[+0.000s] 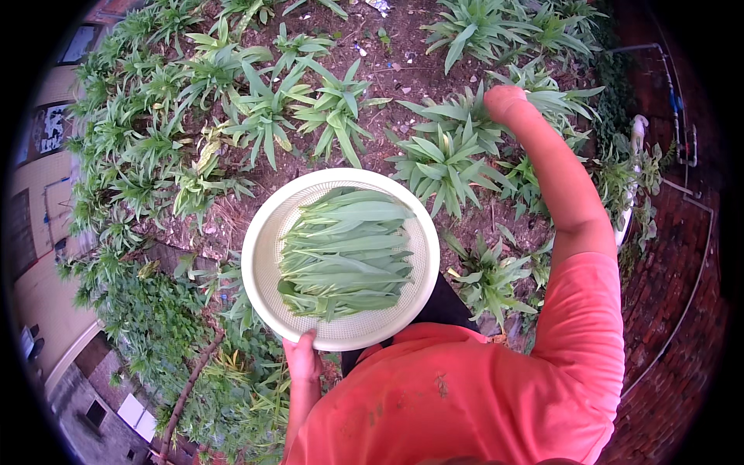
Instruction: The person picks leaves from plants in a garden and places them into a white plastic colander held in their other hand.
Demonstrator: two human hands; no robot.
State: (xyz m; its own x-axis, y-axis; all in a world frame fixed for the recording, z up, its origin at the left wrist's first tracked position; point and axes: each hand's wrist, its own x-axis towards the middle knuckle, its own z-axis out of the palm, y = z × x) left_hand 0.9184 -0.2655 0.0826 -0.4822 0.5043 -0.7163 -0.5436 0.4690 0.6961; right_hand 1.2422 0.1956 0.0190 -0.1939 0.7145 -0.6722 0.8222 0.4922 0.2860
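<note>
My left hand (303, 356) grips the near rim of a round white plastic colander (429, 256), with the thumb over the edge. Inside the colander lies a layered pile of long green leaves (349, 244), mostly lined up side by side. My right arm stretches out to the upper right. At its end, my right hand (504, 100) is in among the long leaves of a leafy green plant (537, 93), and its fingers are hidden from view. Just nearer to me grows another leafy plant (447, 163) with a pale centre.
Rows of similar leafy plants (133, 139) cover the soil (372, 75) on the left. A brick wall (662, 290) with pipes (677, 104) runs along the right. At lower left, a branch (189, 395) slants through dense greenery. Small pale scraps dot the soil.
</note>
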